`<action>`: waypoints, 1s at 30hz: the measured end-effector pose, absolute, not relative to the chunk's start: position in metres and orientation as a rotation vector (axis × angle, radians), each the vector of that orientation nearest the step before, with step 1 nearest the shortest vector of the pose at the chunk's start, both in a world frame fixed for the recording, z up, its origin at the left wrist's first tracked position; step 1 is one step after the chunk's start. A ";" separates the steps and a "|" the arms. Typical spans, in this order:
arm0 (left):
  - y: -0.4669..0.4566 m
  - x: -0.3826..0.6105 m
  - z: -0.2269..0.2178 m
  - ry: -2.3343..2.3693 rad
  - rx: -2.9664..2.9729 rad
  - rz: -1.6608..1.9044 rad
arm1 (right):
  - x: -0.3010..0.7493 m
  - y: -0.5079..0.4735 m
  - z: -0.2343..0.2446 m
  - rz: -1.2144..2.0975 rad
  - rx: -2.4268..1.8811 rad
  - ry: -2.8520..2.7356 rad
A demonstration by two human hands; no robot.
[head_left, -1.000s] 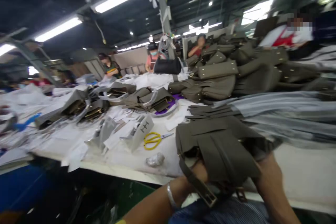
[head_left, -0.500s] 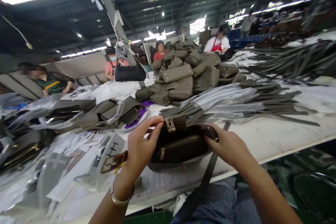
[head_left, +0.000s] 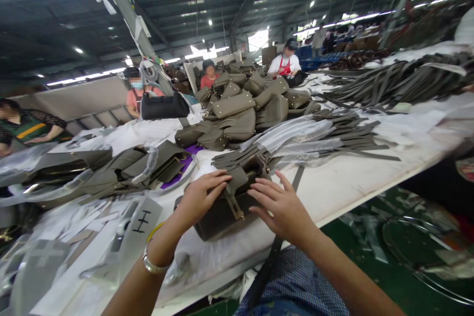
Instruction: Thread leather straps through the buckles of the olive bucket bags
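Note:
A dark olive handbag [head_left: 217, 221] lies on the table's near side, with a flap over its top. A strip with metal hardware [head_left: 234, 203] hangs down its front. My left hand [head_left: 200, 196] rests on the bag's upper left, fingers stretched over the flap's edge. At the bag's right side, my right hand [head_left: 281, 205] has its fingers spread, close to the flap and apparently gripping nothing. The bag's inside is hidden. A dark strap [head_left: 272, 261] runs from the right of the bag over my lap.
A heap of olive bags [head_left: 237, 106] stands beyond the handbag. Loose straps [head_left: 333, 133], partly wrapped in plastic, lie to the right. More bags [head_left: 122, 170] and grey-white plastic pieces [head_left: 142, 224] are on the left. Several people sit across the white table [head_left: 333, 177].
The bag's flap has come down over the opening, hiding the zipped interior. My right hand has let go of the bag's right edge and spread its fingers. The view has shifted right.

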State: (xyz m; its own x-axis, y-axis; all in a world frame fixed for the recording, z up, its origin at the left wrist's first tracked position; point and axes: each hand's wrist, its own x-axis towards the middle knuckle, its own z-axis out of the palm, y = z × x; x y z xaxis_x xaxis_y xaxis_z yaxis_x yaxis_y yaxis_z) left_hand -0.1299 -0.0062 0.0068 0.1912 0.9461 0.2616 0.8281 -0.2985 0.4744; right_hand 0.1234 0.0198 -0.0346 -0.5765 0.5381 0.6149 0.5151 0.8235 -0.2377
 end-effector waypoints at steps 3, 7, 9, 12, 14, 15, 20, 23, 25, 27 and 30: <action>-0.001 -0.127 0.000 1.726 2.289 0.626 | 0.121 0.014 -0.039 0.062 -0.784 -2.439; 0.012 -0.115 0.004 1.731 2.362 0.373 | 0.129 0.018 -0.046 0.095 -0.566 -2.643; 0.018 -0.107 0.006 1.854 2.383 0.276 | 0.135 0.020 -0.047 0.135 -0.402 -2.729; 0.021 -0.097 0.001 2.011 2.413 0.183 | 0.144 0.026 -0.038 0.251 -0.240 -2.773; 0.017 -0.094 -0.004 1.934 2.481 0.142 | 0.150 0.037 -0.026 0.435 -0.211 -2.696; 0.013 -0.094 -0.005 1.864 2.509 0.136 | 0.152 0.046 -0.019 0.522 -0.237 -2.627; 0.000 -0.106 0.011 1.681 2.443 0.247 | 0.153 0.132 -0.004 0.208 -0.890 -2.481; 0.000 -0.113 0.022 1.665 2.413 0.336 | 0.143 0.194 -0.015 0.064 -1.105 -2.507; 0.002 -0.116 0.022 1.654 2.405 0.375 | 0.137 0.225 -0.027 0.003 -1.212 -2.556; 0.003 -0.119 0.018 1.634 2.388 0.404 | 0.134 0.244 -0.038 -0.065 -1.293 -2.616; 0.004 -0.123 0.012 1.630 2.353 0.471 | 0.134 0.257 -0.050 -0.162 -1.326 -2.686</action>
State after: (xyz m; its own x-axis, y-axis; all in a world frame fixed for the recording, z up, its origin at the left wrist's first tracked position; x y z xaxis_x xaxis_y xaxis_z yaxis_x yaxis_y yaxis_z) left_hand -0.1231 0.0044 0.0124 0.3259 0.9370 0.1258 0.8597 -0.3491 0.3729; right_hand 0.1343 0.2566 -0.0497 -0.6012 0.7799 0.1742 0.7952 0.6055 0.0334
